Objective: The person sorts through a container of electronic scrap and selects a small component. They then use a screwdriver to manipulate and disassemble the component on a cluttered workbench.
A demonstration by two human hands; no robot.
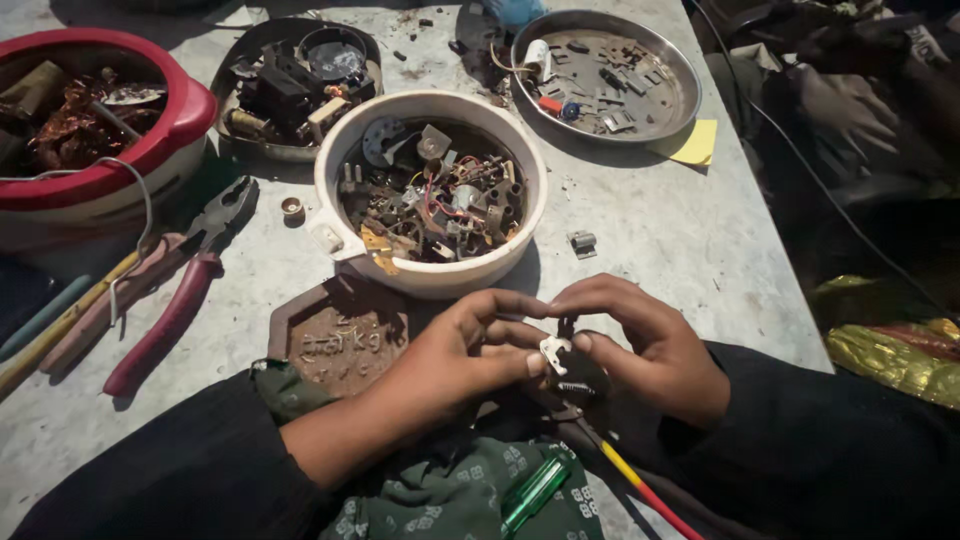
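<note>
Head view, both hands (560, 345) pinching small metal part (553, 352)

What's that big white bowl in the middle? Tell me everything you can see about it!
The white bowl is round with a thick rim, and looks like plastic or enamel. It stands upright on the grey table, just beyond the two hands. It is filled with small scrap parts: metal bits, little coils, red wires and dark pieces all jumbled together. A metal tray lies behind it to the right, a red bowl to the left. No hand touches it.
</note>
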